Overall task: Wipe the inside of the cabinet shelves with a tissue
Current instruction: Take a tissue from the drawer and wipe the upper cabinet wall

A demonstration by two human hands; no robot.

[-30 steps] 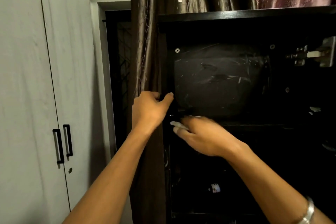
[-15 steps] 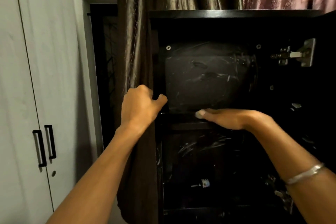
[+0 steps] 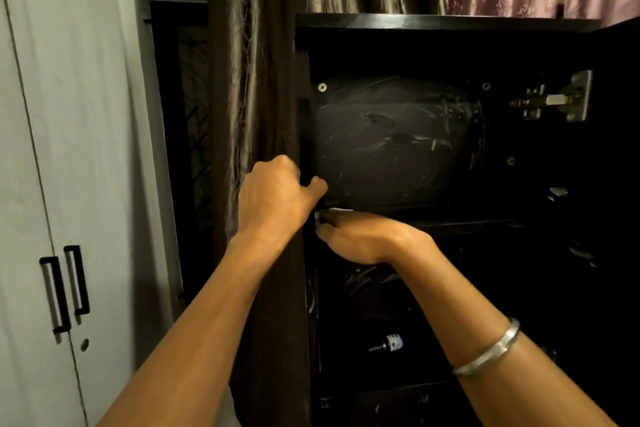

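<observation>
Tissue [image 3: 337, 210], white sliver under right hand [image 3: 360, 239]

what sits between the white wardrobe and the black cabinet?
Head view: a dark barred doorway, then the brown curtain that the left hand grips against the cabinet edge.
</observation>
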